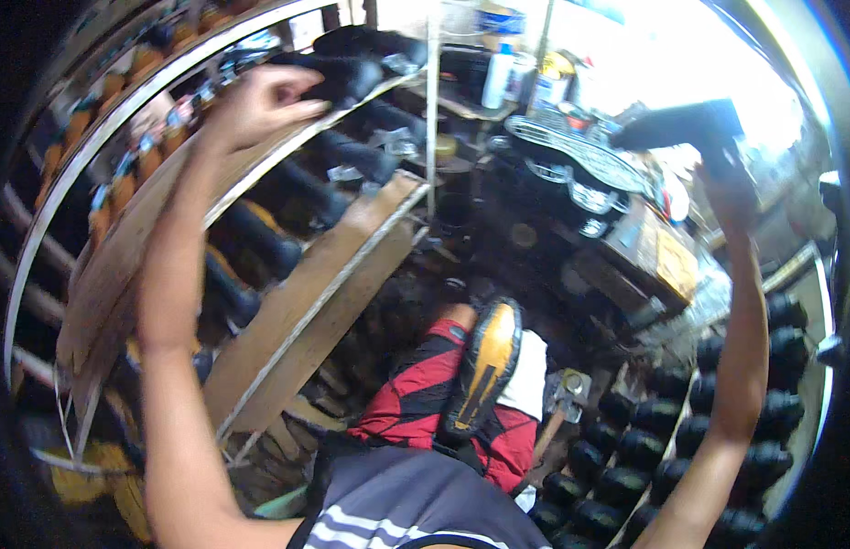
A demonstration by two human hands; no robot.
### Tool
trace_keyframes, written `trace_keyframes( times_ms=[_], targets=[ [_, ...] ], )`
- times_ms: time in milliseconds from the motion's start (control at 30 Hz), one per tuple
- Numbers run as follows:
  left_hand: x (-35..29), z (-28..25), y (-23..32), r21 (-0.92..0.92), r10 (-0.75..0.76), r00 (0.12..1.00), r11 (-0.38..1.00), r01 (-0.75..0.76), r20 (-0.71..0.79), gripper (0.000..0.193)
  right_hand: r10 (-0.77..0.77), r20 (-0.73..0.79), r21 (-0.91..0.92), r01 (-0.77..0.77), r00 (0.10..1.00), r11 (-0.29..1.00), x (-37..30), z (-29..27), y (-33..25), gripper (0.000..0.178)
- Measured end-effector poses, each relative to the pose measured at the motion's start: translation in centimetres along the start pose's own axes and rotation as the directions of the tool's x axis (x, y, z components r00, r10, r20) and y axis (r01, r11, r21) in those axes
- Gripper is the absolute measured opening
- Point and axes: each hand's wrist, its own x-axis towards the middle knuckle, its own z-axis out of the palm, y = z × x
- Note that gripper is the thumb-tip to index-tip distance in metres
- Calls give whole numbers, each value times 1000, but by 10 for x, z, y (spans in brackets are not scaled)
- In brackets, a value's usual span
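Observation:
My left hand (269, 108) is raised at the upper left, fingers half curled and thumb apart from them. I see nothing between them, though motion blurs the hand. Just beside it, black shoes (347, 78) stand on the rack's top shelf. On the far right my right hand (731, 192) is lifted, closed on a dark shoe-shaped thing (686, 126), blurred against bright light. Across my lap lies a black shoe (494, 352), its yellow-and-black sole facing up. A white cloth (527, 371) covers one knee beside it.
A slanted wooden shoe rack (301, 306) with several dark shoes fills the left. Lower right, another rack holds rows of black shoes (640, 448). Ahead stand a cluttered bench with a wooden box (649, 252), a wire rack (571, 151) and a white bottle (498, 78). A hammer (557, 421) lies near my knee.

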Motion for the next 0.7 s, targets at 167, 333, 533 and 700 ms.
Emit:
trace_keyframes(
  times_ms=[167, 333, 533, 700],
  targets=[
    [-78, -15, -143, 134, -405, 905, 897, 421, -131, 39, -140, 140, -14, 144, 980, 990, 17, -32, -99, 65],
    [-99, 12, -206, 10, -285, 906, 953, 303, -313, 37, -310, 159, 44, 307, 937, 951, 43, -26, -137, 61],
    [-78, 29, -131, -328, -291, 924, 923, 203, -249, 48, -397, 94, 288, 357, 913, 888, 90, 33, -119, 68],
    [-43, 21, -32, 109, 473, 870, 881, -461, -137, 47, -405, 50, -28, 407, 913, 913, 105, 33, -130, 71]
  ],
)
